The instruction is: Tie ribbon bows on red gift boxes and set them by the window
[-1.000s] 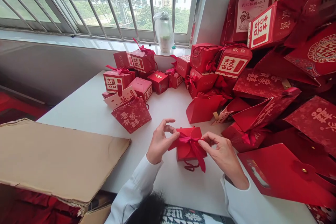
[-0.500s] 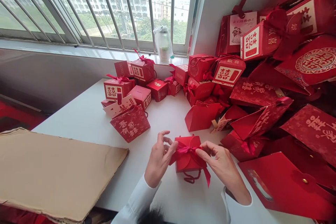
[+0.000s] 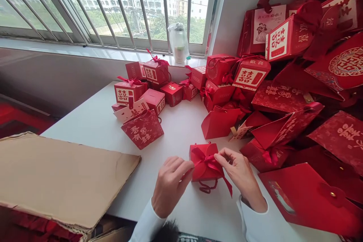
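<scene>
A small red gift box (image 3: 204,174) with a rope handle at its near side lies on the white table. A red satin ribbon (image 3: 209,161) is tied in a bow across its top. My right hand (image 3: 239,170) pinches the bow's right loop between thumb and fingertips. At the box's left edge my left hand (image 3: 173,183) is closed in a pinch, where the ribbon's left tail appears to be held, mostly hidden by the fingers. The right tail hangs loose over the box's near right corner.
A large pile of red gift boxes and bags (image 3: 280,121) fills the right side. Several finished red boxes (image 3: 154,102) stand at the back left. A cardboard box flap (image 3: 62,174) juts over the table's left front. A bagged cup (image 3: 179,47) is on the windowsill.
My left hand has gone from loosely spread fingers on the left loop to a pinch lower at the box's left edge. My right hand stays on the right loop. The view has shifted slightly.
</scene>
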Demonstrator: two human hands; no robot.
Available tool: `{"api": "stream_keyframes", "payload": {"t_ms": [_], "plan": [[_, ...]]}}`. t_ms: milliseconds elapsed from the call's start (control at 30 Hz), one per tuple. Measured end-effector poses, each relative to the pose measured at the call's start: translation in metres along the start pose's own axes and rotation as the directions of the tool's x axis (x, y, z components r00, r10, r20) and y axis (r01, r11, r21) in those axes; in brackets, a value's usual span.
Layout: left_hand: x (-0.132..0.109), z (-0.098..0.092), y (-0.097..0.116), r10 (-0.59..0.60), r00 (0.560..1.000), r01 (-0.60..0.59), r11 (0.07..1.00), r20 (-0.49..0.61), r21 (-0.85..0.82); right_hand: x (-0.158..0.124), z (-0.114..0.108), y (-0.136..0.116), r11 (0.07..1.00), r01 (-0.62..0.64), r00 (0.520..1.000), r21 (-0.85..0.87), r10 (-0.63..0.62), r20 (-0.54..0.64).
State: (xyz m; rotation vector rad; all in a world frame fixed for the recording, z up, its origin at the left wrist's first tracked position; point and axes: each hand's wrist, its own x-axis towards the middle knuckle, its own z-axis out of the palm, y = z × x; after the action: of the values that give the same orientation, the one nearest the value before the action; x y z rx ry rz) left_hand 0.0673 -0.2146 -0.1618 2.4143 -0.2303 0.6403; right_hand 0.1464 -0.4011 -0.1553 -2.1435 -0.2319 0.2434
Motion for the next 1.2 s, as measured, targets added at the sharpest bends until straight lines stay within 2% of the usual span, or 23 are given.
{"api": "stream_keyframes", "payload": {"t_ms": [67, 100, 167, 233, 300, 367, 400, 533, 667, 767, 833, 933, 1000, 1100, 1200], "plan": [[-0.006, 0.003, -0.006, 0.16, 0.987, -0.157, 0.984, -0.025, 0.085, 0.002, 0.001, 0.001, 1.0, 0.005, 1.0, -0.003, -0.005, -0.023], [-0.008, 0.005, -0.01, 0.202, 0.979, -0.197, 0.974, -0.04, 0.11, 0.003, 0.001, 0.002, 1.0, 0.01, 0.999, -0.01, -0.01, -0.031], [-0.011, 0.007, -0.015, 0.216, 0.973, -0.205, 0.971, -0.077, 0.122, 0.003, 0.001, 0.003, 0.999, 0.023, 0.999, -0.025, -0.024, -0.036], [-0.013, 0.009, -0.017, 0.119, 0.99, -0.114, 0.991, -0.075, 0.066, 0.003, 0.001, 0.004, 0.999, 0.027, 0.999, -0.032, -0.028, -0.028], [-0.014, 0.008, -0.015, -0.08, 0.997, 0.08, 0.994, 0.002, -0.067, 0.003, 0.001, 0.003, 0.999, 0.022, 0.999, -0.033, -0.023, -0.027], [-0.013, 0.007, -0.011, -0.273, 0.957, 0.288, 0.937, 0.101, -0.197, 0.002, 0.001, 0.003, 0.999, 0.016, 1.0, -0.03, -0.017, -0.021], [-0.013, 0.006, -0.009, -0.331, 0.934, 0.354, 0.904, 0.134, -0.241, 0.002, 0.0, 0.002, 1.0, 0.014, 1.0, -0.028, -0.015, -0.016], [-0.011, 0.002, -0.002, -0.445, 0.876, 0.483, 0.805, 0.187, -0.344, 0.001, -0.001, 0.002, 1.0, 0.007, 1.0, -0.025, -0.007, -0.002], [-0.008, 0.001, -0.002, -0.568, 0.758, 0.647, 0.596, 0.319, -0.476, 0.002, -0.002, 0.003, 0.999, 0.025, 1.0, -0.027, -0.025, -0.003], [-0.006, 0.002, -0.007, -0.592, 0.68, 0.712, 0.393, 0.433, -0.582, 0.003, -0.003, 0.003, 0.998, 0.052, 0.999, -0.03, -0.052, 0.007], [-0.006, 0.003, -0.011, -0.581, 0.613, 0.746, 0.201, 0.535, -0.635, 0.003, -0.002, 0.004, 0.998, 0.051, 0.999, -0.034, -0.051, 0.009], [-0.008, 0.007, -0.014, -0.545, 0.488, 0.763, -0.113, 0.682, -0.636, 0.003, -0.001, 0.004, 0.998, 0.051, 0.999, -0.023, -0.051, 0.006], [-0.009, 0.009, -0.015, -0.524, 0.426, 0.746, -0.257, 0.738, -0.614, 0.003, 0.0, 0.004, 0.999, 0.051, 0.999, -0.015, -0.051, 0.002], [-0.01, 0.012, -0.014, -0.512, 0.4, 0.727, -0.327, 0.76, -0.603, 0.002, 0.002, 0.003, 0.999, 0.033, 0.999, -0.025, -0.033, -0.012], [-0.012, 0.01, -0.014, -0.512, 0.443, 0.737, -0.26, 0.736, -0.624, 0.002, 0.002, 0.002, 0.999, 0.02, 0.999, -0.044, -0.022, -0.036]]}}
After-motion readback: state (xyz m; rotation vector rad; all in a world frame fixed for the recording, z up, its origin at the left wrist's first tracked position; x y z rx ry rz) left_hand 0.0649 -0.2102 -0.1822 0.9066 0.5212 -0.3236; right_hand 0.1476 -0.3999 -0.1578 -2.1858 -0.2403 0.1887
